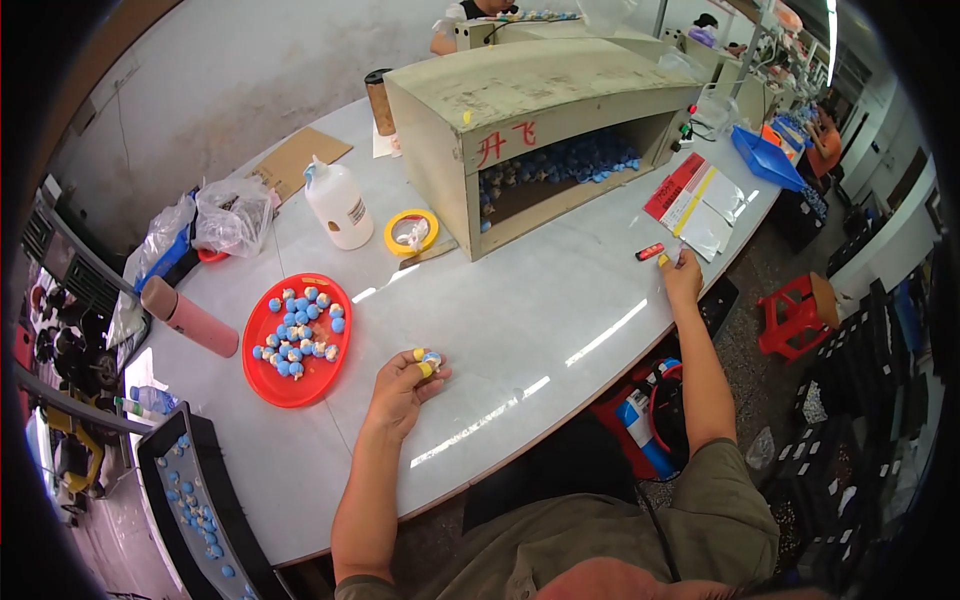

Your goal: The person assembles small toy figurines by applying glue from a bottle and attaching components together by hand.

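Note:
My left hand [400, 392], with yellow wraps on its fingertips, is closed in a pinch on a small blue-and-white ball figure [431, 358] just above the table. Left of it, a round red tray [262, 385] carries several similar blue balls with pale parts. Over at the table's right side, my right hand [684, 280] has its fingers pinched together, one with a yellow wrap. Whatever sits between those fingertips is too small to name. Right beside them lies a small red tube [650, 252].
A beige box-like cabinet [430, 140] full of blue pieces stands at the back. A white bottle [340, 205], yellow tape roll [430, 240], pink flask [190, 318] and long black tray [240, 530] are leftward. Red-and-white packets [690, 200] and a blue bin [765, 160] are rightward.

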Demonstrator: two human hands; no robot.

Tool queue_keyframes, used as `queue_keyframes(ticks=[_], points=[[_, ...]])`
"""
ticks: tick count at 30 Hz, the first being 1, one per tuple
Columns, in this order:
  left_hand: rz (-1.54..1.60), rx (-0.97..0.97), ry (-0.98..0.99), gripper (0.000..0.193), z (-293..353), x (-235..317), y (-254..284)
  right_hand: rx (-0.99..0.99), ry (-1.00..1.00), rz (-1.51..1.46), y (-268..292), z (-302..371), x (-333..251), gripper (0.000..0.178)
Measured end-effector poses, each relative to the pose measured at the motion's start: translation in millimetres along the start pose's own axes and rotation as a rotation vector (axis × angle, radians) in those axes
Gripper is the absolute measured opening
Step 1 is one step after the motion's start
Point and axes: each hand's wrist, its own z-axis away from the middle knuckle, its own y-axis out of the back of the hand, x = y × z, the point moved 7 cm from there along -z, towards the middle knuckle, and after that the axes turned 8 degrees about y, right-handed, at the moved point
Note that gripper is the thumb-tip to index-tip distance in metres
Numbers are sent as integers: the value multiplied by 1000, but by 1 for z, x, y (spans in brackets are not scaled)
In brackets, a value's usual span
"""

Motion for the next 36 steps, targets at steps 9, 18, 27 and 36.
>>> queue_keyframes(ticks=[9, 18, 27, 36], points=[[76, 17, -35, 23, -3, 5, -4, 249, 683, -378, -10, 43, -143, 13], [81, 9, -8, 27, 0, 1, 3, -130, 729, 419, -162, -83, -209, 44], [79, -22, 28, 28, -2, 2, -1, -170, 959, 236, -225, -49, -219, 63], [98, 2, 14, 29, -2, 4, 2, -46, 729, 422, -199, -131, -205, 55]])
